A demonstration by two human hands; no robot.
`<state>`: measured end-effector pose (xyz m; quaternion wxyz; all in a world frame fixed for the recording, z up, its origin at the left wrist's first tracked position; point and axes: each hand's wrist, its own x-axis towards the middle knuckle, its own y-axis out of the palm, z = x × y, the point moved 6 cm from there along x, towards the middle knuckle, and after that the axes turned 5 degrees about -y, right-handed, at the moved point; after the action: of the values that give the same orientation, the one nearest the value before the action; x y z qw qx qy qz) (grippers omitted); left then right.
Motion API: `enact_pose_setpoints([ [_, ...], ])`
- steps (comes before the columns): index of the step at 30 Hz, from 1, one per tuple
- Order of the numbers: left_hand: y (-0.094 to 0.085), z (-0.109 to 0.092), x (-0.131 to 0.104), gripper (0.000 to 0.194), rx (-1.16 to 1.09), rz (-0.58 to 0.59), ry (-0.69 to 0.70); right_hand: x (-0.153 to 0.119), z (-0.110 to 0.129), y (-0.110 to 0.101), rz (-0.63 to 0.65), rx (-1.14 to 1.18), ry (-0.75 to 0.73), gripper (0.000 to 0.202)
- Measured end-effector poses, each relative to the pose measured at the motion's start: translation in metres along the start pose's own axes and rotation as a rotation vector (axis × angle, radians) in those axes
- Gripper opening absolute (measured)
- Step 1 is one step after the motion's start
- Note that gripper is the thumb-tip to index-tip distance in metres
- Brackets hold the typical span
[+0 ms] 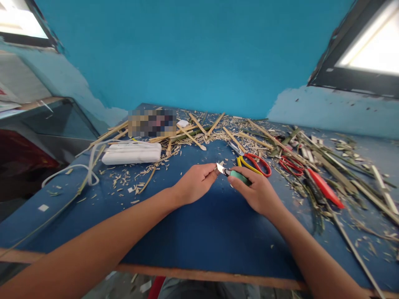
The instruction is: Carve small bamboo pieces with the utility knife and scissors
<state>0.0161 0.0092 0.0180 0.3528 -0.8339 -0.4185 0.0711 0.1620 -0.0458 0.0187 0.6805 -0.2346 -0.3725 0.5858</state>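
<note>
My right hand [254,189] is closed around the green handle of a utility knife [240,177]. The knife's blade points left and reaches the fingertips of my left hand [198,182]. Those fingers are pinched on a small piece [217,167], which looks like bamboo or wood and is mostly hidden by the fingers. Both hands are just above the blue table [212,232], close together near its middle. Beyond them lie scissors with red handles [260,162] and a tool with yellow handles [247,164].
A white power strip [132,153] with a cable lies at the left. Bamboo strips [191,137] and shavings cover the back. At the right are a red-handled tool [326,189], more red scissors [291,165] and long strips. A blue wall stands behind.
</note>
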Motion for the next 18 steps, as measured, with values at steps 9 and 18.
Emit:
enact_pose_setpoints([
  [9,0.008,0.001,0.001,0.031,0.046,0.0,-0.001,0.005,-0.003,0.008,0.027,0.012,0.016,0.04],
  [18,0.005,0.009,0.001,0.032,-0.037,0.003,-0.138,0.01,-0.002,0.01,0.018,0.025,0.025,0.043],
])
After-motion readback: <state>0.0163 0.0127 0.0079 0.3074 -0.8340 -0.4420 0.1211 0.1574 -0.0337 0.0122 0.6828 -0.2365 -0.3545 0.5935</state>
